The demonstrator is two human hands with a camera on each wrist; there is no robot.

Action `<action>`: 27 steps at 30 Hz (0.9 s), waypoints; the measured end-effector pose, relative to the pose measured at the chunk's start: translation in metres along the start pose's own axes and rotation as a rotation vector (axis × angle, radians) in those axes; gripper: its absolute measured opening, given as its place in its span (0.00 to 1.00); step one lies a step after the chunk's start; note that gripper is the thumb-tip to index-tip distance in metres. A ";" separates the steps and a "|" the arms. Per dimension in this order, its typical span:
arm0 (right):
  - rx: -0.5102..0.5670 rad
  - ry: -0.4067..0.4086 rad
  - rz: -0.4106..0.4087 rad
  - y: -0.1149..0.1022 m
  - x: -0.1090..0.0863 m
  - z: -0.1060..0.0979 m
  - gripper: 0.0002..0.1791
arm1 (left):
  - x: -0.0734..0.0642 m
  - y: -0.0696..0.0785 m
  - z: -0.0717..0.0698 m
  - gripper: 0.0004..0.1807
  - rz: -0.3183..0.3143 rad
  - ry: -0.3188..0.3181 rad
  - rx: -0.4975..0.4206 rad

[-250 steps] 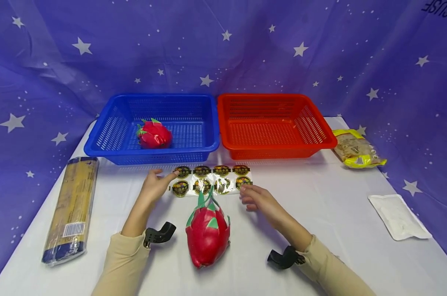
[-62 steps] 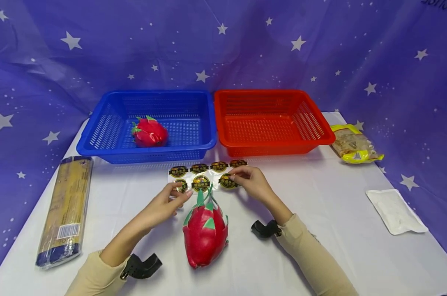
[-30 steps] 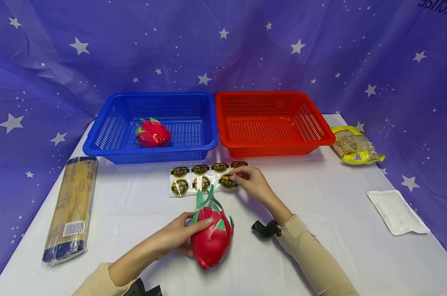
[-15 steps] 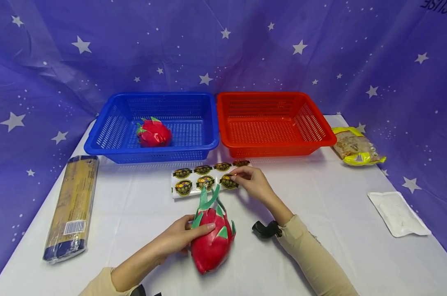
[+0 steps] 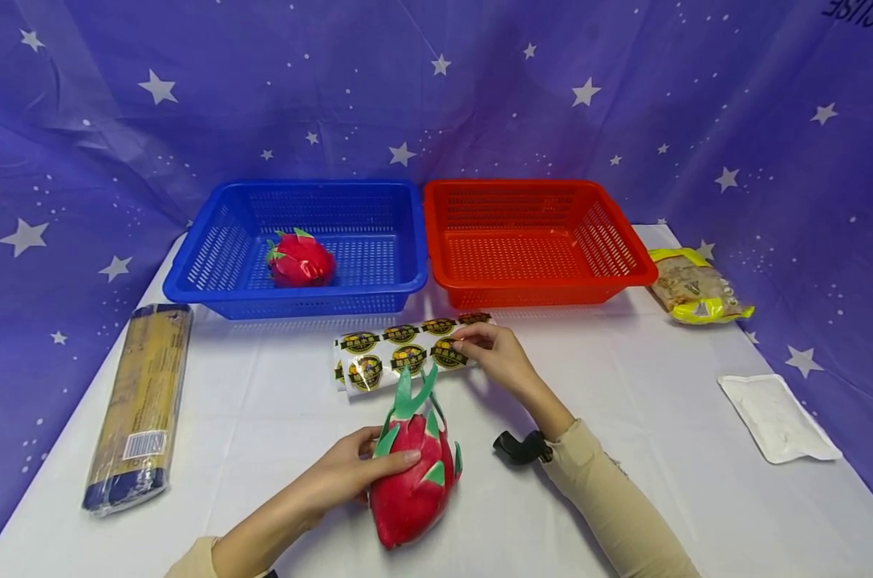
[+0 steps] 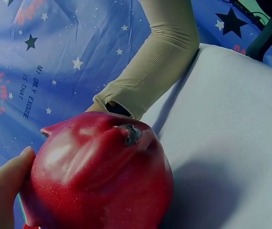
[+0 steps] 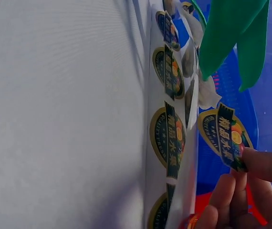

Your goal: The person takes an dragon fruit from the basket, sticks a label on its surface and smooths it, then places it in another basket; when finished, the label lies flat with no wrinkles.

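Observation:
In the head view my left hand (image 5: 343, 474) grips a large red dragon fruit (image 5: 409, 490) with green leaves, thumb over its near side. The left wrist view shows the fruit's glossy red end (image 6: 102, 176) beside my thumb. My right hand (image 5: 505, 361) pinches a black-and-gold round sticker (image 5: 447, 352) between thumb and fingers. Seen from the right wrist, that sticker (image 7: 224, 137) stands apart from the sticker sheet (image 7: 156, 102). The sheet (image 5: 386, 373) lies beyond the fruit, and a second layer shows at its left edge. The fruit's leaf tips overlap the sheet in the head view; contact is unclear.
A blue basket (image 5: 364, 303) at the back holds a smaller dragon fruit (image 5: 302, 259). Beside it stands a red basket (image 5: 545, 291). A long noodle-like pack (image 5: 139, 401) lies left; a yellow-edged bag (image 5: 696, 285) and a white packet (image 5: 779, 417) lie right.
Over the last two seconds my left hand has left the sheet and taken hold of the dragon fruit, shifting it slightly nearer. The sheet's left end has swung nearer. My right hand stays almost still.

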State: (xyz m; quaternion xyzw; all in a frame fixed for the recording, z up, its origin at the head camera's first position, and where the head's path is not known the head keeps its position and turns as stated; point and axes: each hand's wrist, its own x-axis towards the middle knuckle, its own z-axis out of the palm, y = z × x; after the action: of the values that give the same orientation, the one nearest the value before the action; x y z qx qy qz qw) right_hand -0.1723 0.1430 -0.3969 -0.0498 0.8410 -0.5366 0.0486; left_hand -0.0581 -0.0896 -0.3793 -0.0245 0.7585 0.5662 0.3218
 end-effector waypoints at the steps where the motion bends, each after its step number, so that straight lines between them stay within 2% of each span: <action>1: 0.015 -0.001 0.005 0.000 0.000 0.000 0.09 | 0.000 0.000 0.000 0.41 0.001 -0.004 -0.002; 5: 0.136 -0.014 0.051 -0.001 0.000 0.001 0.12 | 0.000 -0.003 -0.001 0.41 0.011 -0.019 -0.009; 10: 0.394 -0.061 0.125 -0.001 0.003 0.004 0.16 | 0.000 -0.002 -0.002 0.42 0.011 -0.032 -0.012; 15: 0.702 -0.134 0.200 -0.001 0.010 0.010 0.10 | -0.001 -0.002 -0.003 0.43 0.014 -0.036 -0.015; 18: 0.836 -0.174 0.239 0.000 0.014 0.014 0.07 | -0.001 -0.002 -0.004 0.43 0.018 -0.042 -0.014; 22: 0.919 -0.188 0.271 0.000 0.018 0.019 0.07 | 0.000 -0.002 -0.005 0.43 0.020 -0.052 -0.012; 27: 0.927 -0.171 0.278 0.002 0.023 0.030 0.07 | 0.001 -0.002 -0.006 0.43 0.017 -0.068 -0.013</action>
State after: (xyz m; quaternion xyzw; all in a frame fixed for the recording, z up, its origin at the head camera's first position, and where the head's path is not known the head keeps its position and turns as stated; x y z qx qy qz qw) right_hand -0.1908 0.1142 -0.4121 0.0459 0.5052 -0.8369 0.2056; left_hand -0.0604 -0.0958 -0.3807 -0.0008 0.7434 0.5745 0.3426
